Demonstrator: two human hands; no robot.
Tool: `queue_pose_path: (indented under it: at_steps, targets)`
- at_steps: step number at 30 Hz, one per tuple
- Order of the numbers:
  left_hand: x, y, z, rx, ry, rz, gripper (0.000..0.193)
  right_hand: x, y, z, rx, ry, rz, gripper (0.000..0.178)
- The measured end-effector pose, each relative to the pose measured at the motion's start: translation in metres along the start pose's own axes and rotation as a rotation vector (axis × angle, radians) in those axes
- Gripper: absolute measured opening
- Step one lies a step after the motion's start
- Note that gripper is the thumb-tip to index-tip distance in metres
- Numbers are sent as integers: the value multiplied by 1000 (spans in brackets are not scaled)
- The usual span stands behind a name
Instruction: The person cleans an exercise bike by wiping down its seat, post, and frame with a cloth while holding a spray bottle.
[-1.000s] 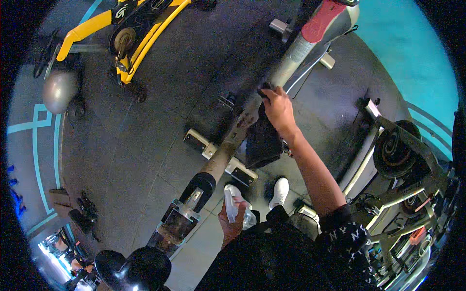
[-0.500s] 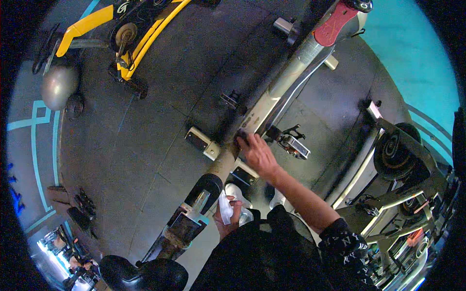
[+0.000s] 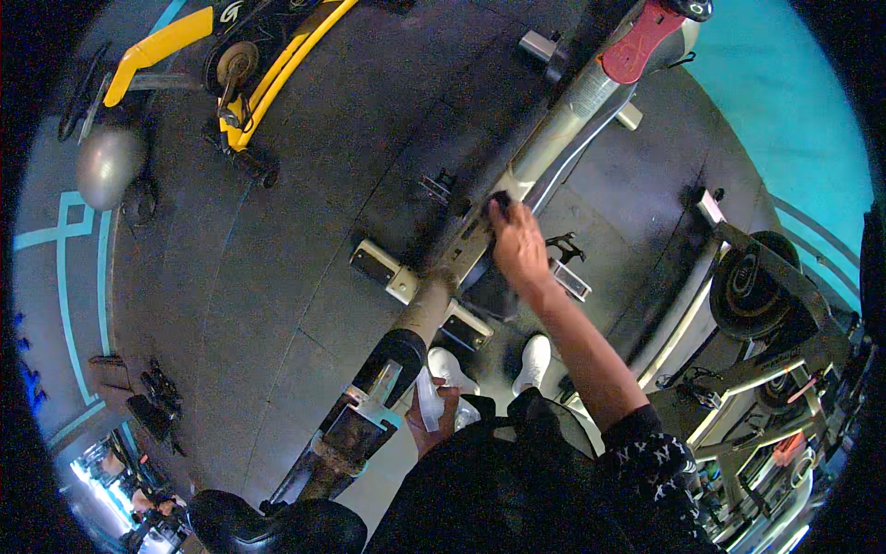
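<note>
My right hand (image 3: 520,251) is closed and presses a small dark pad (image 3: 499,199) onto the pale, stained frame (image 3: 469,242) of an exercise bike. The pad is mostly hidden by the fingers, so I cannot tell a cloth from a sponge. Low in front of my body, my left hand (image 3: 441,420) grips a white and clear plastic bottle (image 3: 428,399), beside the bike's black rear section. A pedal (image 3: 570,280) sits right of my right wrist, and another pedal (image 3: 437,187) lies beyond the frame on the left.
A red and silver part (image 3: 637,44) tops the bike's far end; its black saddle (image 3: 277,524) is near left. A yellow-framed bike (image 3: 286,78) stands far left, another bike (image 3: 752,286) at right. My white shoes (image 3: 532,361) are on the dark floor, near a foot bar (image 3: 386,270).
My right hand has slid up and away along the frame with the dark pad. Its forearm has straightened forward, showing more of my right shoe. My left hand stays nearly in place.
</note>
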State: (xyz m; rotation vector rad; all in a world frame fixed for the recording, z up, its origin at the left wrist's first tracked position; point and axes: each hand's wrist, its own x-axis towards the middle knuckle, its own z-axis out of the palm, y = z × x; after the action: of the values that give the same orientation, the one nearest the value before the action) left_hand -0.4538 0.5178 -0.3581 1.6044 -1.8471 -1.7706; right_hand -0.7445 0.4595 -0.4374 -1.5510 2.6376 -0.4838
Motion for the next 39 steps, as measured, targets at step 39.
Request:
queue_pose_path:
  at_steps: [39]
  targets:
    - [-1,7,16,-95,63,-12,28,-27,-15,7,123,-153,-22,43]
